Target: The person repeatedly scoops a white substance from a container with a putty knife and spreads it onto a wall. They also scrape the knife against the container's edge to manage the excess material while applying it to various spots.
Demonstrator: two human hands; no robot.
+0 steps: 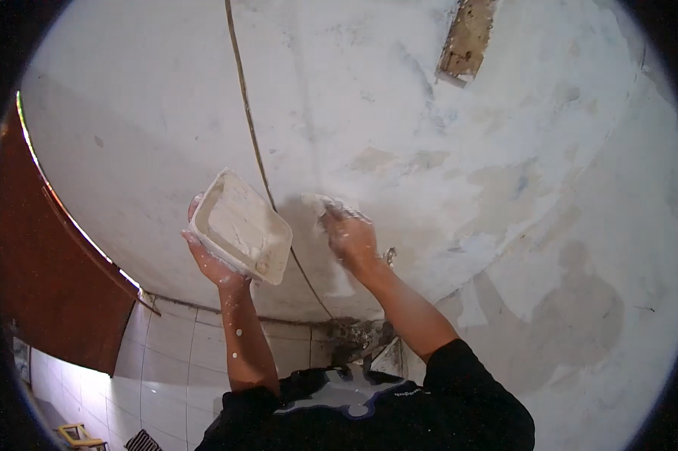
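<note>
My left hand (213,263) grips a white rectangular tray (243,225) from below, tilted up toward me; pale plaster paste coats its inside. My right hand (349,237), smeared with white paste, presses a small flat tool (320,203) against the wall (429,150). Most of the tool is hidden under my fingers, only its pale tip shows. The two hands are apart, the tray to the left of the pressing hand.
The wall is patchy white plaster with brownish stains and an exposed brick gap (467,37) at the top. A thin cable (252,135) runs down the wall. A dark red door (46,301) stands left; white tiles (166,353) lie below.
</note>
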